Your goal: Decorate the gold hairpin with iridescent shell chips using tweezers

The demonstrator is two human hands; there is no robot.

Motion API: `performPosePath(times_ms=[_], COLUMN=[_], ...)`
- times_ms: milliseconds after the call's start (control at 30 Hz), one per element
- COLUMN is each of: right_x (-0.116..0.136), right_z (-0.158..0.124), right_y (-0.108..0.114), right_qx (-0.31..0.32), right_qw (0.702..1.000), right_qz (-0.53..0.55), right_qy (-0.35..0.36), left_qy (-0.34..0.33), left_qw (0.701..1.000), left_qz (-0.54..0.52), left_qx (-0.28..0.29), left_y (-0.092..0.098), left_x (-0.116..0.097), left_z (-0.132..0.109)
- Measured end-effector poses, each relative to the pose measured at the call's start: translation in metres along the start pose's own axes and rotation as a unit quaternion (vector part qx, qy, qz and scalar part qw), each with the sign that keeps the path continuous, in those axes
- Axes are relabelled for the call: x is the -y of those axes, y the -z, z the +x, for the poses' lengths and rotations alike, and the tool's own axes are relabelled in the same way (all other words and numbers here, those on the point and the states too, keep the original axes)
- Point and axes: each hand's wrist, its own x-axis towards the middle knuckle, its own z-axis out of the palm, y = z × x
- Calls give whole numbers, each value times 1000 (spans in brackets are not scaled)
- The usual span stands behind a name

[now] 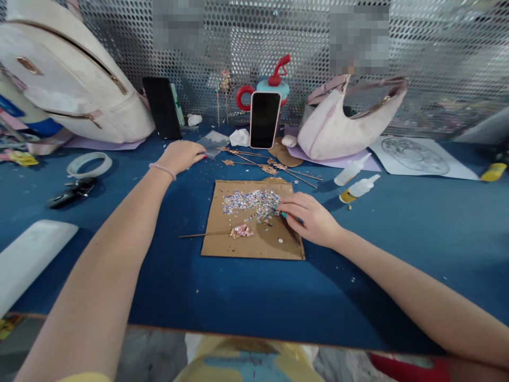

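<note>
My left hand [182, 157] reaches forward with its fingers closed at the near left edge of a small clear plastic bag [215, 141]. At the right side of a cardboard square [214, 246], my right hand [312, 218] has its fingers bent together beside a spread of glittering rhinestones [252, 203]. Something thin and dark [293, 233] shows beneath that hand; its kind is unclear. A hairpin stick [204, 234] with a pink beaded head [242, 231] rests across the cardboard's left edge. One pearl-like bead [280, 240] lies near the lower right.
Several gold-topped hairpin sticks [268, 168] lie behind the cardboard. A phone [264, 121] stands against a cup [274, 86]. Two glue bottles [359, 189] are at right, near a white handbag [350, 124]. Left are a tape roll [89, 165], a black tool [71, 194] and a backpack [79, 79].
</note>
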Motion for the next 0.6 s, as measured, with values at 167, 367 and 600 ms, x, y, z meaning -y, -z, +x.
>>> performPosePath(times_ms=[167,367,600], right_x=[-21,-25,-42], right_z=[65,155,187], right_y=[16,56,45], right_qx=[59,47,12], right_qw=[997,997,978], right_qz=[-3,61,191], right_qy=[44,8,-88], left_qy=[13,67,152], left_qw=[1000,995,963], left_qz=[-8,-41,-171], left_qx=[-21,-59,-143], left_y=[-2,3,41], left_x=[-3,-10,-15], left_z=[4,-1,1])
